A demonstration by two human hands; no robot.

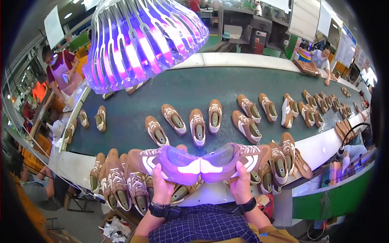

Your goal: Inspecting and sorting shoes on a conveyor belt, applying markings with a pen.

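My left hand (162, 187) grips a brown sneaker (168, 162) with white side stripes, its toe pointing left. In my right hand (242, 185) is a matching sneaker (234, 163), toe pointing right. The two white heels meet in the middle, tinted purple by the light. Both shoes are held up over the near edge of a green conveyor belt (227, 83). Below and to the left stands a row of brown sneakers (117, 180) along the edge. More sneakers (279, 164) sit close to my right hand.
A glowing purple lamp (146, 44) hangs at the upper left. Several sneakers (197, 127) are spread over the belt. Co-workers stand at the far left (65, 71) and far right (322, 60). A loose brown sole-shaped piece (303, 164) lies on the right edge.
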